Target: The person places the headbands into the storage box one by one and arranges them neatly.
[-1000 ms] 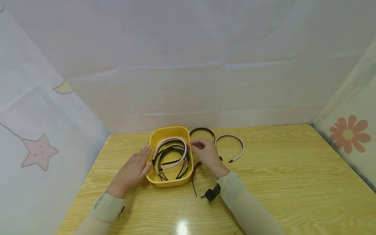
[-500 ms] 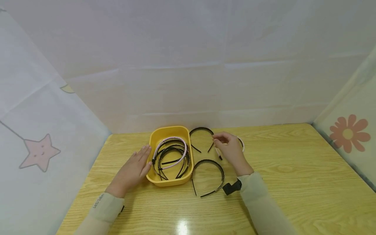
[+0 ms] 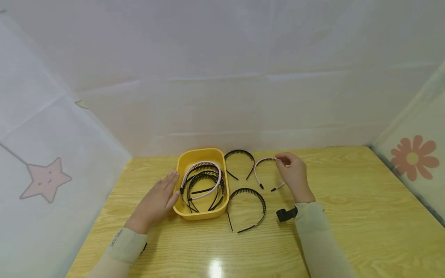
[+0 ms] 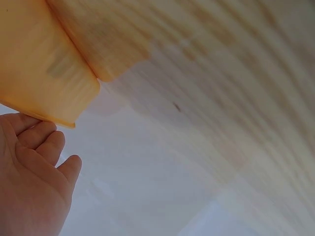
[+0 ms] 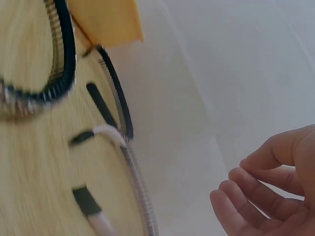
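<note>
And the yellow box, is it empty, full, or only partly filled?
Partly filled: inside the yellow box, a pink headband and black ones lie, with bare yellow showing between them.

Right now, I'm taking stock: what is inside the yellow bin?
Inside the yellow bin, a pale pink headband lies over several black ones; overlaps cover parts, so I can't count them.

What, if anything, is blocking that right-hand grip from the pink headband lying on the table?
Nothing visible blocks it. In the head view, the right-hand grip is at the right side of the pink headband, hiding part of it, with no other item between them. I cannot tell whether they touch.
</note>
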### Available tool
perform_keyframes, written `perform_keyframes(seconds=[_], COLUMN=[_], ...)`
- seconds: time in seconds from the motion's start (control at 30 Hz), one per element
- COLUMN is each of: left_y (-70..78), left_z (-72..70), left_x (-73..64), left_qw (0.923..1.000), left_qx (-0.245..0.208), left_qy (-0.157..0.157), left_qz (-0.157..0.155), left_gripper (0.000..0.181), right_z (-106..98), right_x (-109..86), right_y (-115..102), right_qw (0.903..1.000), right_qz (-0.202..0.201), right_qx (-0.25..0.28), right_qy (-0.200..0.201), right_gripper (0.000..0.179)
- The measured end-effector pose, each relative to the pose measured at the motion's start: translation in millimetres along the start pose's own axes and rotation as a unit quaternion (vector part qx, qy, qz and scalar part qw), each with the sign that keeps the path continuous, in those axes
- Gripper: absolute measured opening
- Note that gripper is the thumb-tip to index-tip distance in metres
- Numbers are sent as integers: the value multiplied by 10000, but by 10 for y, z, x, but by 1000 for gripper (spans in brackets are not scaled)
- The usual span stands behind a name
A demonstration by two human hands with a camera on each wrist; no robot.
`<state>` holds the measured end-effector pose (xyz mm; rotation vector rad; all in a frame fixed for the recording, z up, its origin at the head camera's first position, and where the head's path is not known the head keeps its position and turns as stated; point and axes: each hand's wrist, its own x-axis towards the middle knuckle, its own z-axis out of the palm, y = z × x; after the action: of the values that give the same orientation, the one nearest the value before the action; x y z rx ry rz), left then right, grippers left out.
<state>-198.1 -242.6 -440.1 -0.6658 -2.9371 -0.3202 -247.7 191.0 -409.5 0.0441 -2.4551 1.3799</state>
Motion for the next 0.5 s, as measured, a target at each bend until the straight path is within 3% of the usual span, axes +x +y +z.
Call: perform_keyframes(seconds=[0.27, 0.5], left_y=[9, 7], left_z=[0, -1], left_x=[2, 9], left_qw=[10000, 10000], left_qx=[-8, 0], left_qy=[16, -52], left_qz=[-3, -31], left_gripper=[60, 61], right_z=[-169, -239], right_x=[67, 97], right_y=[279, 417], right_qw=[9975, 9911], right_qz=[506, 1085], right_qx=[-485, -626], right_qy=[27, -459], right_gripper=[27, 37])
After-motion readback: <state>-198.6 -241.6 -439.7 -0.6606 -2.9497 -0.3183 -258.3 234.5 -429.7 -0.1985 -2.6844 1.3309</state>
